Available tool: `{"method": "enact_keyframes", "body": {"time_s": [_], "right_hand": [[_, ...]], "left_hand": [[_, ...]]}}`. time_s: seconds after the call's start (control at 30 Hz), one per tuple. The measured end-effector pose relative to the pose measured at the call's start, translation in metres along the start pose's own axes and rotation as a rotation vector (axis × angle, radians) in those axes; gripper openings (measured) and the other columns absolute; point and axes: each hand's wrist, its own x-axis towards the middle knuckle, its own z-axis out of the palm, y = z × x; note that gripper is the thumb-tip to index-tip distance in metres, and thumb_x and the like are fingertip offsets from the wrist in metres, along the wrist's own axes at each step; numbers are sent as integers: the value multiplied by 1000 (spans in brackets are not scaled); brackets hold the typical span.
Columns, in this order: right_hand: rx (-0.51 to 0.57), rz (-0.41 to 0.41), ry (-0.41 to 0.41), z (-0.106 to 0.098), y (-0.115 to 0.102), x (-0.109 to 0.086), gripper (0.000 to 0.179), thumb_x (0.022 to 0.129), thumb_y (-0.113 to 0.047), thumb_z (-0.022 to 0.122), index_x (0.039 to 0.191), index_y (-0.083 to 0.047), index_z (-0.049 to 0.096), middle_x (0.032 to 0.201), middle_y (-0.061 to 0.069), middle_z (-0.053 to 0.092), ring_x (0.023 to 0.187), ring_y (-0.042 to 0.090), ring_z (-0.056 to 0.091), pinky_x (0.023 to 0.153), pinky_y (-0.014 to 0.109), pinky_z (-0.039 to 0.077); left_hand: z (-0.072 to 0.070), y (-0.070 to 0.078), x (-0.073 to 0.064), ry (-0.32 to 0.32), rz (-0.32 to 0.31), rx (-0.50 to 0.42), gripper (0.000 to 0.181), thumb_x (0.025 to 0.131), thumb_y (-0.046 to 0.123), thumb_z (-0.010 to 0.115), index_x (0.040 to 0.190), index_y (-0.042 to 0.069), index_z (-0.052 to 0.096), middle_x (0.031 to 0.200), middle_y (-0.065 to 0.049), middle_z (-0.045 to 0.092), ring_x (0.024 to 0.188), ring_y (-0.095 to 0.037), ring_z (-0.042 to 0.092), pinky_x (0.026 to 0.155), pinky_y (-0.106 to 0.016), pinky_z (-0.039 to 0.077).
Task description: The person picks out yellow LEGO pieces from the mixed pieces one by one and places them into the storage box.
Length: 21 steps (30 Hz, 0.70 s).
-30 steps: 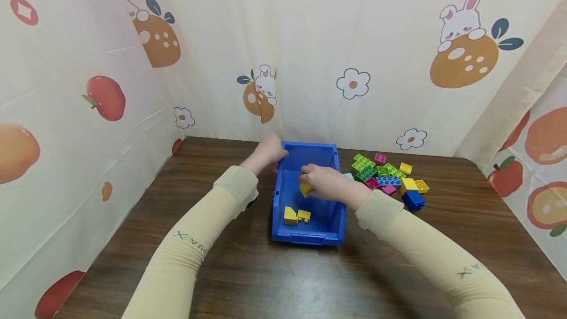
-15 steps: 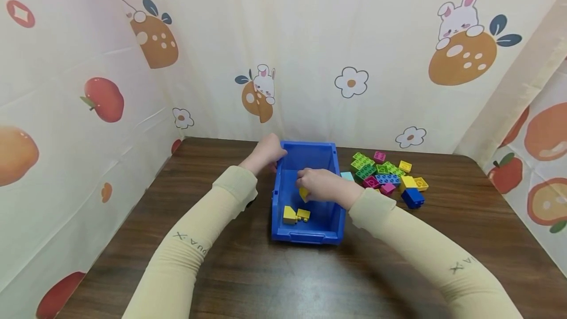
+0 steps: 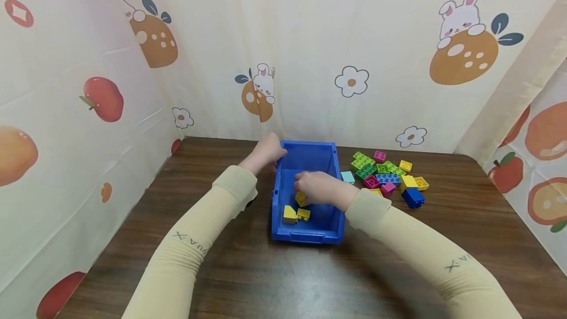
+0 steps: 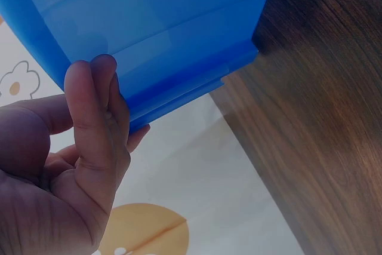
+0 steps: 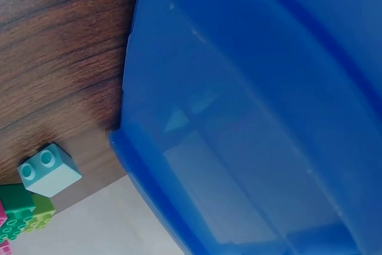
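Note:
A blue plastic bin [image 3: 328, 234] stands on the wooden table. My left hand [image 3: 268, 150] grips its left rim near the back corner; in the left wrist view the fingers [image 4: 89, 117] bend round the bin's edge. My right hand [image 3: 321, 188] reaches down inside the bin and pinches a yellow toy brick [image 3: 300, 198] just above the floor of it. Close in front lie a yellow sloped brick [image 3: 290, 214] and a small yellow brick [image 3: 303, 214]. The right wrist view is mostly filled by the bin's wall [image 5: 239, 117], and the right hand is out of that frame.
Right of the bin lies a loose pile of toy bricks, among them a light blue brick [image 3: 347, 177], a dark green brick [image 3: 365, 171], a pink brick [image 3: 388, 189] and a dark blue brick [image 3: 413, 197]. A printed curtain [image 3: 310, 107] hangs behind the table [image 3: 212, 270].
My right hand has moved slightly left and lower in the bin with the yellow brick, closer to the two yellow bricks. The left hand has kept its grip on the rim.

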Motion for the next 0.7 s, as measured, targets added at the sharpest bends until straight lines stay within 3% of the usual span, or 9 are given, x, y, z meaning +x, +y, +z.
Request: {"method": "enact_keyframes", "body": {"time_s": [0.43,0.7], "right_hand": [[-58,-9,-43,1,-5,3,34,81,-25,74,113,-15,69,107,2,64,95,13,61,83,28,56],[-27,-1,-54,-3,-6,1,35,81,-27,74,113,-15,69,105,1,64,93,12,60,83,27,56]], "left_hand": [[-1,0,1,-2,13,-6,20,94,12,53,87,-6,58,69,-18,62,66,-33,70,66,-40,60],[-1,0,-2,10,40,10,19,94,12,54,87,-6,58,68,-18,62,65,-33,70,66,-40,60]]}}
